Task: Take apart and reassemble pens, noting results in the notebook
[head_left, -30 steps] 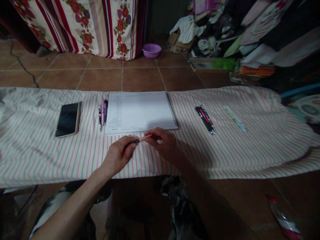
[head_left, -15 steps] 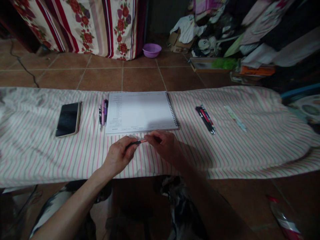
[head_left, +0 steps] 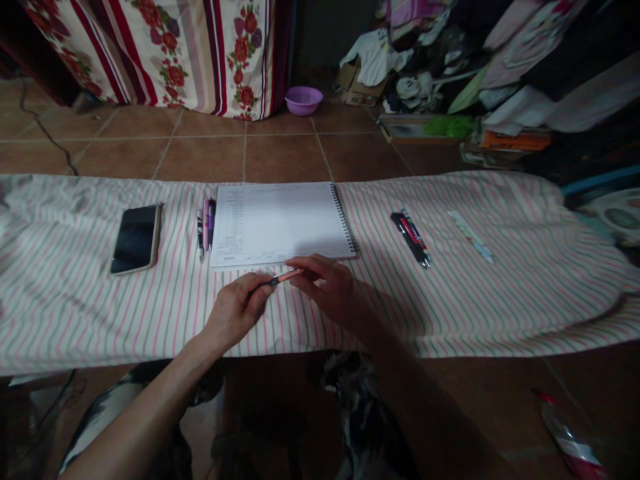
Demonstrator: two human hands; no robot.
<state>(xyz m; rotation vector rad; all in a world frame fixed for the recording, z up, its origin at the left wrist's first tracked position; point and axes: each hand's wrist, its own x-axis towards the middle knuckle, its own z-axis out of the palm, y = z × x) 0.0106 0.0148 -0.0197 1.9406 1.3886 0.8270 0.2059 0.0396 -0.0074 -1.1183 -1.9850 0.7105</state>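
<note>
Your left hand and right hand both pinching one pen — ends hidden by fingers, beside notebook, room dim.

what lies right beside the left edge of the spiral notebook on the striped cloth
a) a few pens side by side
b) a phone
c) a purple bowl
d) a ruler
a: a few pens lie side by side against the left edge of the spiral notebook, while the phone sits farther left on the striped cloth and the purple bowl is on the floor.
</note>
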